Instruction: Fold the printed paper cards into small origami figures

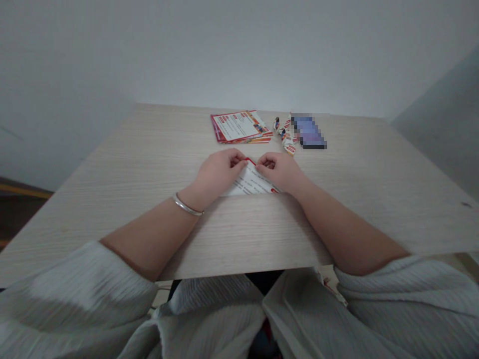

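A white printed paper with a red edge [250, 182] lies on the light wooden table [112, 169], folded into a pointed shape. My left hand [219, 172] rests on its left side, fingers curled and pressing at the top corner. My right hand [279, 170] presses its right side, fingers pinched on the fold near the same corner. A silver bangle [186, 205] circles my left wrist.
A stack of red-and-white printed leaflets [241, 126] lies further back. To its right are small folded paper pieces [286, 135] and a blurred purple flat object [309, 131]. A grey wall stands behind the table; the table's near edge is at my lap.
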Demonstrator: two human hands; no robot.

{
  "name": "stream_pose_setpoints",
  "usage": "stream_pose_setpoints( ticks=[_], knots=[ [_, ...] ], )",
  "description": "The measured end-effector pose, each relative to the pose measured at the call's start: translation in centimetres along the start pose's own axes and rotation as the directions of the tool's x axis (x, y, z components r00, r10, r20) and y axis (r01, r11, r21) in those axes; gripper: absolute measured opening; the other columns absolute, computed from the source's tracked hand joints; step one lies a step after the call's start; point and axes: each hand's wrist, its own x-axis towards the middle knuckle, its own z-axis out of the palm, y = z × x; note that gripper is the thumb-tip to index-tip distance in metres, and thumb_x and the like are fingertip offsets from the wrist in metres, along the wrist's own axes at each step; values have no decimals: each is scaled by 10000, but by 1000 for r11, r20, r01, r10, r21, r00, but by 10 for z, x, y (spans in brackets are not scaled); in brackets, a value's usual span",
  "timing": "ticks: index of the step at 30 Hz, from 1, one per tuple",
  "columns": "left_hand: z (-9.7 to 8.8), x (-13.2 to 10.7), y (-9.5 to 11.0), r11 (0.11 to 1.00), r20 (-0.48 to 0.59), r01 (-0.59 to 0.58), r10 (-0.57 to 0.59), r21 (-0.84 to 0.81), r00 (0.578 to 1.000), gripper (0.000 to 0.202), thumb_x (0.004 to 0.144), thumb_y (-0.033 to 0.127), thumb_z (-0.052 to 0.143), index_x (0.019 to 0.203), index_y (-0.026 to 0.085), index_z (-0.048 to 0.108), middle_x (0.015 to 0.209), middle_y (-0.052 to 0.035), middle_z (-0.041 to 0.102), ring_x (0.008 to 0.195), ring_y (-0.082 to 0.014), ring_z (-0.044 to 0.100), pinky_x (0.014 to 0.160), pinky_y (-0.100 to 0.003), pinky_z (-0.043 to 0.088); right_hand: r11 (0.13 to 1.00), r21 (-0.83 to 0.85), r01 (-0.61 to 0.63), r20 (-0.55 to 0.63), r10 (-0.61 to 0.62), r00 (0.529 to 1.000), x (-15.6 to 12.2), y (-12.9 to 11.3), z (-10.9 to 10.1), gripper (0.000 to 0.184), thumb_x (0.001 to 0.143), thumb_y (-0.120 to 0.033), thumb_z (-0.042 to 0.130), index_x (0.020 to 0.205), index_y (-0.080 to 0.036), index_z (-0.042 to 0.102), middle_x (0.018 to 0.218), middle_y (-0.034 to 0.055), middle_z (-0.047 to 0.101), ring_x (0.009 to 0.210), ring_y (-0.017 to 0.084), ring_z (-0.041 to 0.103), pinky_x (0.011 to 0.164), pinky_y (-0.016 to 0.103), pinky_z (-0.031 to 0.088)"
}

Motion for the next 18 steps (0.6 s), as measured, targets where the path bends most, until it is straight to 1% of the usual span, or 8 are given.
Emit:
stream_pose_setpoints(
  ticks=[2,3,4,6,8,10,15,18],
  knots=[
    [-2,-3,3,991,-27,-79,82,107,996,300,976,334,576,1187,166,709,1095,-95,773,930,-233,702,844,-363,538,997,-74,-21,10,22,1000,2,2,-3,103,879,-210,670,818,-191,751,847,42,777,761,178,651,742,315,478],
    [-3,-4,6,972,-36,-152,161,180,986,309,995,323,553,1210,157,701,1142,-113,761,977,-247,703,881,-380,542,994,-104,-32,14,34,999,3,3,-4,103,875,-202,677,815,-191,760,846,47,781,772,184,660,743,318,478],
    [-4,-6,9,932,-9,-247,258,264,966,305,1019,308,513,1183,145,713,1173,-135,750,1039,-266,695,932,-403,536,991,-124,-42,21,45,999,4,5,-5,107,873,-199,683,811,-193,769,845,51,786,780,190,669,739,320,479],
    [-6,-8,15,816,125,-426,411,391,903,335,1050,293,457,1050,134,751,1111,-157,754,1079,-302,681,985,-446,518,987,-148,-68,33,74,997,5,7,-7,123,878,-202,687,796,-197,778,845,59,796,781,198,682,726,323,482],
    [-6,-10,19,729,276,-534,458,428,845,365,1061,281,439,980,149,770,1027,-142,764,1018,-292,689,972,-450,515,981,-173,-91,36,98,995,6,10,-8,138,888,-216,686,792,-200,783,855,67,805,779,203,690,718,327,485],
    [-5,-10,20,709,345,-564,449,423,824,366,1061,262,438,1005,154,783,1018,-133,771,973,-275,697,948,-435,522,971,-219,-94,21,101,995,7,12,-9,141,895,-232,685,803,-201,788,877,75,812,796,209,696,725,332,488],
    [0,-9,15,742,373,-567,443,358,815,375,1069,262,446,1245,133,751,1204,-150,767,1106,-283,699,1036,-433,524,939,-332,-88,8,96,995,11,15,-12,155,923,-259,674,883,-190,808,979,99,821,882,229,698,797,351,499],
    [1,-9,12,745,383,-566,437,352,814,389,1077,276,440,1292,127,728,1218,-160,759,1134,-282,694,1061,-433,523,925,-369,-88,-18,87,996,12,16,-12,152,929,-257,676,894,-197,811,992,99,818,899,232,692,815,356,497]
  ],
)
